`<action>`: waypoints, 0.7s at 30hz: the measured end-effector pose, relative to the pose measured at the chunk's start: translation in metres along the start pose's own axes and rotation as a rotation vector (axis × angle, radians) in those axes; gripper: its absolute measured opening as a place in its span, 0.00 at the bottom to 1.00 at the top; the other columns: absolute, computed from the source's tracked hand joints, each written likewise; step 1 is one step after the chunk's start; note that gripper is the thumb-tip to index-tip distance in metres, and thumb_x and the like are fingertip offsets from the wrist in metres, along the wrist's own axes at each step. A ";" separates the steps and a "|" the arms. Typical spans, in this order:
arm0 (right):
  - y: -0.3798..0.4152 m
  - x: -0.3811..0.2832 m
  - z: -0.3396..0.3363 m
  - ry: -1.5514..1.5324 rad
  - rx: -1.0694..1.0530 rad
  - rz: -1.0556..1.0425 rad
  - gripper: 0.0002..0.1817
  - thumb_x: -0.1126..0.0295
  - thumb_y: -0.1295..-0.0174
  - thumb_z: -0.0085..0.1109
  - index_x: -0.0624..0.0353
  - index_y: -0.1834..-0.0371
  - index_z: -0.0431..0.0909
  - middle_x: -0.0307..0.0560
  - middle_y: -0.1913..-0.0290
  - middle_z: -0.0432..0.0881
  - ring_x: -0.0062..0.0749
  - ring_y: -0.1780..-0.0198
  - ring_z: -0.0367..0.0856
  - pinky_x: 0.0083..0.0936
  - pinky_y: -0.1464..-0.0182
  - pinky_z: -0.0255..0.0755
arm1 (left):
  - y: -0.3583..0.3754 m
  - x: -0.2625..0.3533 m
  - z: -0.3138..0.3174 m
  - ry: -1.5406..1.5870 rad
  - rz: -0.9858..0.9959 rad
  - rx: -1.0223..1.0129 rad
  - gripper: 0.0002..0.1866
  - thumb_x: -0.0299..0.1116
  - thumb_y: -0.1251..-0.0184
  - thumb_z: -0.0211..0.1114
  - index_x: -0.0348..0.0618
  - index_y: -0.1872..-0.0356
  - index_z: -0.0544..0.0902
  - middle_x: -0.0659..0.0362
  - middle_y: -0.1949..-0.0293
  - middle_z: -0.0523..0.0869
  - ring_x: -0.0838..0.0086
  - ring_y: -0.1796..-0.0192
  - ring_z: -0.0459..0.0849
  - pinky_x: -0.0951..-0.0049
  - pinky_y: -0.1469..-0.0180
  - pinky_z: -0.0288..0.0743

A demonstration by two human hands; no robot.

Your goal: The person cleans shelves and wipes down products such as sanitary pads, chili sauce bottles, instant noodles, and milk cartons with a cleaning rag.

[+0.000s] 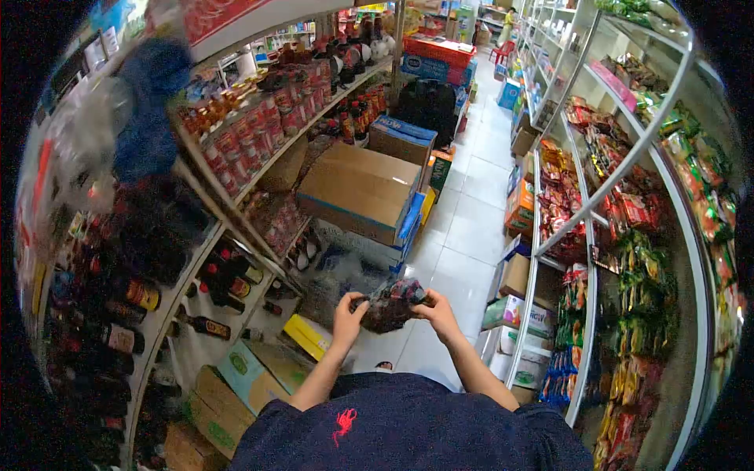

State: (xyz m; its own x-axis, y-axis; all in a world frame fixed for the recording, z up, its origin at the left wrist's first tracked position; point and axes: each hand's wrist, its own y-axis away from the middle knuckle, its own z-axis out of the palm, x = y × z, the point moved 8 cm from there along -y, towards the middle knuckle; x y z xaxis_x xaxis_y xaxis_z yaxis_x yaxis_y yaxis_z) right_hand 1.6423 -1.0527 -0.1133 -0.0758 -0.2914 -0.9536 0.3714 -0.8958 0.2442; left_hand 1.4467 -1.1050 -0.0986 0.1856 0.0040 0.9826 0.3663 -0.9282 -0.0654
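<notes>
A clear plastic bag with dark, reddish-black contents (390,308) is stretched between my two hands, in front of my body. My left hand (350,315) pinches its left end between thumb and fingers. At the bag's right end, my right hand (437,315) grips a gathered dark corner. What exactly is inside cannot be made out. Just beyond the left hand, crumpled clear plastic (338,271) lies by the stacked cartons.
Shelves with bottles (212,328) and red packets (259,141) stand left. An open-topped cardboard box (357,188) sits ahead. To the right, racks hold hanging snack packets (640,290). A tiled aisle (471,204) runs forward, with a person (507,27) far off.
</notes>
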 end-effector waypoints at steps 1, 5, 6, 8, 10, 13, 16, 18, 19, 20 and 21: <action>-0.015 -0.005 -0.014 -0.019 0.048 -0.024 0.12 0.77 0.53 0.56 0.64 0.64 0.70 0.41 0.68 0.76 0.24 0.66 0.75 0.20 0.61 0.71 | -0.021 0.012 0.013 -0.031 0.056 -0.024 0.10 0.31 0.47 0.60 0.37 0.65 0.74 0.61 0.70 0.75 0.78 0.67 0.70 0.79 0.62 0.64; -0.062 -0.015 -0.071 -0.097 0.161 0.039 0.10 0.77 0.53 0.57 0.63 0.66 0.71 0.43 0.69 0.76 0.25 0.66 0.76 0.21 0.64 0.73 | -0.091 0.003 0.078 0.105 -0.035 -0.148 0.09 0.28 0.48 0.60 0.38 0.66 0.74 0.62 0.72 0.74 0.80 0.68 0.70 0.80 0.62 0.65; -0.074 -0.016 -0.087 -0.094 0.187 0.056 0.09 0.77 0.53 0.57 0.62 0.67 0.71 0.43 0.69 0.76 0.26 0.66 0.76 0.22 0.65 0.74 | -0.107 0.006 0.095 0.030 0.013 -0.162 0.09 0.28 0.48 0.60 0.37 0.66 0.74 0.63 0.73 0.74 0.81 0.68 0.69 0.80 0.63 0.65; -0.107 -0.015 -0.121 -0.128 0.196 0.060 0.09 0.77 0.53 0.57 0.62 0.67 0.71 0.42 0.69 0.76 0.26 0.66 0.76 0.22 0.64 0.74 | -0.136 -0.011 0.131 0.078 -0.036 -0.191 0.09 0.28 0.48 0.61 0.37 0.66 0.74 0.63 0.72 0.74 0.81 0.69 0.69 0.80 0.63 0.65; -0.145 -0.021 -0.160 -0.130 0.216 0.060 0.10 0.77 0.53 0.57 0.62 0.66 0.71 0.42 0.70 0.76 0.25 0.67 0.76 0.22 0.64 0.73 | -0.168 -0.024 0.169 0.082 -0.111 -0.234 0.09 0.27 0.48 0.61 0.38 0.66 0.74 0.63 0.70 0.75 0.81 0.68 0.71 0.80 0.62 0.65; -0.209 -0.043 -0.218 -0.079 0.198 0.048 0.09 0.77 0.53 0.56 0.63 0.67 0.71 0.41 0.70 0.76 0.24 0.68 0.75 0.20 0.64 0.72 | -0.220 -0.024 0.225 0.232 -0.159 -0.206 0.10 0.25 0.48 0.61 0.38 0.64 0.74 0.62 0.68 0.76 0.79 0.64 0.73 0.80 0.58 0.66; -0.259 -0.108 -0.247 -0.092 0.164 0.001 0.08 0.78 0.54 0.55 0.61 0.70 0.69 0.39 0.73 0.74 0.20 0.72 0.72 0.16 0.68 0.69 | -0.275 0.000 0.269 0.264 -0.145 -0.205 0.12 0.24 0.48 0.60 0.38 0.61 0.73 0.61 0.65 0.76 0.78 0.60 0.74 0.79 0.54 0.65; -0.298 -0.138 -0.269 -0.048 0.128 -0.066 0.07 0.80 0.54 0.55 0.60 0.72 0.68 0.37 0.77 0.71 0.16 0.76 0.68 0.13 0.71 0.67 | -0.314 0.020 0.293 0.265 -0.048 -0.205 0.16 0.26 0.48 0.60 0.38 0.55 0.72 0.59 0.61 0.76 0.77 0.58 0.73 0.78 0.53 0.65; -0.316 -0.146 -0.280 -0.059 0.125 -0.068 0.07 0.79 0.54 0.55 0.60 0.72 0.68 0.37 0.75 0.72 0.17 0.74 0.70 0.13 0.70 0.67 | -0.330 0.025 0.303 0.206 -0.037 -0.225 0.20 0.27 0.47 0.60 0.39 0.50 0.70 0.58 0.58 0.76 0.76 0.55 0.73 0.76 0.50 0.65; -0.330 -0.154 -0.286 -0.086 0.110 -0.065 0.07 0.79 0.54 0.54 0.60 0.71 0.68 0.38 0.74 0.73 0.18 0.73 0.71 0.14 0.69 0.68 | -0.343 0.034 0.312 0.213 -0.057 -0.240 0.22 0.28 0.47 0.60 0.40 0.48 0.69 0.57 0.56 0.75 0.75 0.53 0.72 0.75 0.49 0.64; -0.343 -0.162 -0.294 -0.112 0.101 -0.065 0.08 0.80 0.54 0.54 0.61 0.70 0.68 0.39 0.73 0.73 0.19 0.72 0.72 0.15 0.68 0.69 | -0.356 0.041 0.324 0.224 -0.076 -0.260 0.25 0.30 0.48 0.61 0.41 0.46 0.68 0.57 0.54 0.74 0.73 0.51 0.72 0.74 0.48 0.64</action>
State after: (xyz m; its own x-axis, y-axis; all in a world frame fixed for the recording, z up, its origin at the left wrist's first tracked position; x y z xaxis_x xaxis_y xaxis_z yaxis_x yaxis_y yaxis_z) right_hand 1.7993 -0.5994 -0.0947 -0.2015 -0.2625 -0.9437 0.2684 -0.9414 0.2045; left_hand 1.6190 -0.6541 -0.0918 -0.0487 0.0212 0.9986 0.1216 -0.9922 0.0270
